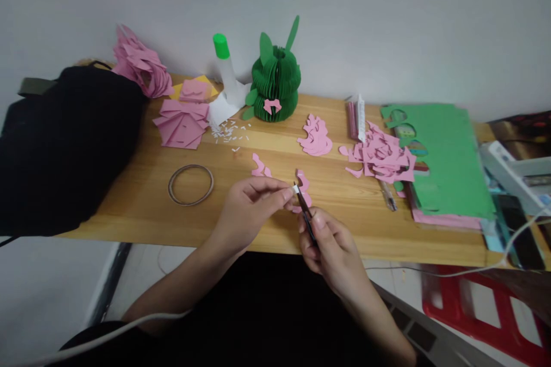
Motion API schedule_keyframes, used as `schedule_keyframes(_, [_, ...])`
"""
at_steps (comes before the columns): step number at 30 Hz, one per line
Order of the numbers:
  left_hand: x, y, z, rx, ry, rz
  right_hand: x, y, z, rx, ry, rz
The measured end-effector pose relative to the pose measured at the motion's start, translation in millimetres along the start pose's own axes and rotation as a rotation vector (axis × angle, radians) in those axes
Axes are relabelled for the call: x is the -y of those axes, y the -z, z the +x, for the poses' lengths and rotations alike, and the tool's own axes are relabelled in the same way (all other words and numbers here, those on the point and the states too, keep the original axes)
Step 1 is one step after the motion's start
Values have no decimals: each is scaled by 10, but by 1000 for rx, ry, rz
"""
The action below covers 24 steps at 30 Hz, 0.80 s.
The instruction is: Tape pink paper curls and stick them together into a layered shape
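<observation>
White piece (295,188) held at the meeting of fingertips and tool tip

The left hand (253,200) is closed at the thumb and forefinger, pinching the white piece, which projects from the right-hand side of the fingertips. The right hand (331,241) is wrapped around a slender dark tool (305,211), apparently tweezers; its shaft slants up and leftward, and its tip meets the white piece. Whether the tool's points also clamp the piece is too small to tell. The piece thus lies between the two hands, above the wooden table (142,212).

Just beyond the tool, a curved pink cut-out (303,179) lies on the wood, partly hidden by the hands. Smaller pink pieces (257,165) lie just past the left hand's fingers. To the left rests a flat ring (170,190), apparently a tape roll.

Farther out, white slips (227,131) are scattered near a white bottle (228,75) with a green cap. Beside the bottle stands a pleated green paper figure (275,77) bearing a pink bow (272,106). A stack of pink cut-outs (316,136) lies right of the figure. Toward the right edge, a heap of pink scraps (383,155) adjoins green sheets (451,160).
</observation>
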<state>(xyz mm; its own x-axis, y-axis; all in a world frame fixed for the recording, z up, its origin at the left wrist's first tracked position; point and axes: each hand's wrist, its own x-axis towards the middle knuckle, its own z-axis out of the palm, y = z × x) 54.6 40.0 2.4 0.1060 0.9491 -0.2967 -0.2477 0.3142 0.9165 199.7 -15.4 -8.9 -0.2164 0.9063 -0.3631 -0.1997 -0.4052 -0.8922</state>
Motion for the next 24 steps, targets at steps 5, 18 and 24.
schedule_keyframes(5, [0, -11, 8, 18, 6, -2, 14, -8, 10, 2, -9, -11])
schedule_keyframes(18, [16, 7, 0, 28, -10, -16, -10, 7, 1, 1, -7, 10])
schedule_keyframes(24, [13, 22, -7, 42, -8, -43, 19, -4, 2, -2, -11, -3])
